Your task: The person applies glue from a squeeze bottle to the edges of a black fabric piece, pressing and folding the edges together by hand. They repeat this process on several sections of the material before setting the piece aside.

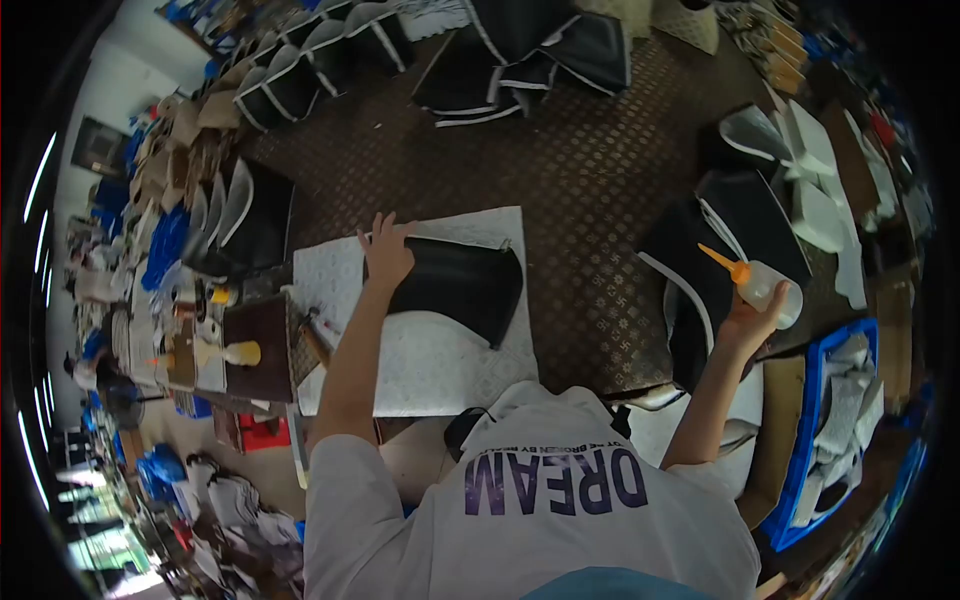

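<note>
My left hand (388, 252) lies at the upper left corner of a black leather-like panel (455, 288), fingers stretched out and spread. The panel rests on a white patterned sheet (345, 375); its lower edge curves, and a pale strip runs along its top edge. Over to the right, my right hand (752, 318) is wrapped round a translucent squeeze bottle (768, 290) with an orange nozzle. The nozzle points up and left, away from the panel. Below the bottle are more black pieces with white edging (685, 260).
Black pieces with white edges (520, 75) lie at the table's far side, beside a row of standing curved ones (325, 60). A blue crate (815, 440) of grey-white pieces stands at right. A yellow-tipped bottle (243, 353) and a wooden-handled tool (314, 342) are at left.
</note>
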### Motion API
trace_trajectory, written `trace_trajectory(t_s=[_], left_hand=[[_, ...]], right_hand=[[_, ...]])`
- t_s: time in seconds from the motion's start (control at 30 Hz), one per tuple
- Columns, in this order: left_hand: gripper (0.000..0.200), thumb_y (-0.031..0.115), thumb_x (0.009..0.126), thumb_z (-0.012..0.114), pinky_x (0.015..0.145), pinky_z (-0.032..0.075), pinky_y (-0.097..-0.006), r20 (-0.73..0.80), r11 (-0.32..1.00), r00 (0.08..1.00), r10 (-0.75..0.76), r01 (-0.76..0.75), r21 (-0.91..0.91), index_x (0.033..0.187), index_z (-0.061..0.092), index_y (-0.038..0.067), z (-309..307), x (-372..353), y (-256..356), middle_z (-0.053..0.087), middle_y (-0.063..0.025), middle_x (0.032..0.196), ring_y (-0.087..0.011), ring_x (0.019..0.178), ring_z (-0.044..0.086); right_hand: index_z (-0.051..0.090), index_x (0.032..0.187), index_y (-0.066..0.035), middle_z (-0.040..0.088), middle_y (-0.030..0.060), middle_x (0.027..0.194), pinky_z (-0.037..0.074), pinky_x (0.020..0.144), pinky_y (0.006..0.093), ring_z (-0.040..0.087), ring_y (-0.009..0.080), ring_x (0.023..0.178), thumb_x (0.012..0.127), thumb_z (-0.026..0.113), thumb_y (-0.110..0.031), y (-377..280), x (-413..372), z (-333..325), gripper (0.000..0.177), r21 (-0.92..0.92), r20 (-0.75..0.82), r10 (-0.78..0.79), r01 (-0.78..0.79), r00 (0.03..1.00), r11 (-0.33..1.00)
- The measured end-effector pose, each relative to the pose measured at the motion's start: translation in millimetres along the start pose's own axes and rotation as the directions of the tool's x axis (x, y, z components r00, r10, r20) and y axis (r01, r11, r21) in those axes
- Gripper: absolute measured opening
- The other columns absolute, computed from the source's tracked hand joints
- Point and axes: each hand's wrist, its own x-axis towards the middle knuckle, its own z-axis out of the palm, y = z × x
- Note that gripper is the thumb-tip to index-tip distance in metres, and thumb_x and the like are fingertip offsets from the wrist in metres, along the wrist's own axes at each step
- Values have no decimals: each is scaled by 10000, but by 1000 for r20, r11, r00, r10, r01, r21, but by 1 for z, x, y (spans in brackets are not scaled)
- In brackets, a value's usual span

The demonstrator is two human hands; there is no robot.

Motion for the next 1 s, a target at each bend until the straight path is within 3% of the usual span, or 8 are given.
trace_trajectory(t_s=[0.1, 0.17, 0.2, 0.53, 0.67, 0.77, 0.87, 1.0], left_hand=[[573, 195, 830, 571, 1054, 253, -552, -269, 836, 805, -528, 437, -332, 1364, 397, 80, 87, -49, -11, 350, -239, 1392, -431, 1317, 276], [720, 314, 835, 635, 1035, 310, -528, -25, 515, 554, -832, 755, -405, 1383, 293, -5, 135, -79, 9, 304, -280, 1400, -445, 1311, 284], [814, 420, 792, 682, 1002, 362, -478, 220, 347, 470, -855, 833, -432, 1349, 307, -39, 135, -91, 16, 373, -263, 1333, -419, 1247, 367], [646, 262, 730, 757, 939, 387, -435, 7, 197, 229, -973, 852, -486, 1242, 445, 21, 154, -90, 40, 462, -175, 1135, -349, 1072, 448], [695, 264, 752, 752, 923, 419, -464, 551, -305, 352, -757, 556, -774, 1277, 415, -42, 108, -91, 19, 495, -215, 1227, -373, 1083, 519], [706, 328, 791, 733, 908, 436, -463, 731, -826, 672, -118, 342, -448, 1296, 412, -46, 236, -38, -20, 495, -207, 1284, -357, 1112, 528], [689, 389, 809, 718, 900, 440, -447, 517, -645, 765, -383, 179, -743, 1284, 439, -24, 147, -32, -10, 504, -155, 1288, -307, 1105, 527], [624, 476, 865, 603, 929, 479, -399, 316, -789, 874, -370, -117, -603, 1267, 484, 13, 1, -74, -7, 587, -120, 1203, -239, 1104, 571]], right_hand=[[428, 1205, 5, 536, 154, 1132, 546, 849, 392, 579, 280, 1041, 783, 731, -395, 24, -3, 22, 656, 25, 92, 68, -71, 993, 997], [424, 1224, 8, 524, 158, 1155, 535, 874, 396, 565, 283, 1068, 775, 736, -407, 37, -3, 35, 686, -2, 135, 90, -90, 987, 996], [430, 1221, 23, 531, 161, 1150, 537, 868, 391, 567, 278, 1067, 798, 719, -391, 41, -3, 45, 659, -7, 135, 104, -104, 985, 995], [412, 1277, 47, 502, 188, 1223, 497, 914, 423, 531, 301, 1127, 829, 683, -400, 36, -41, 98, 688, -144, 186, 142, -116, 972, 983], [406, 1279, 51, 505, 189, 1221, 500, 908, 430, 535, 305, 1121, 826, 691, -385, 49, -34, 87, 691, -141, 167, 143, -120, 975, 983], [402, 1281, 54, 507, 190, 1219, 503, 903, 435, 538, 308, 1116, 823, 696, -375, 53, -31, 82, 693, -148, 151, 136, -113, 979, 982], [398, 1283, 57, 509, 191, 1217, 505, 898, 441, 541, 312, 1111, 821, 702, -364, 57, -27, 81, 696, -154, 149, 117, -93, 982, 984], [392, 1285, 61, 512, 193, 1214, 508, 891, 448, 545, 316, 1105, 818, 710, -350, 58, -22, 83, 700, -130, 191, 34, -9, 981, 991]])
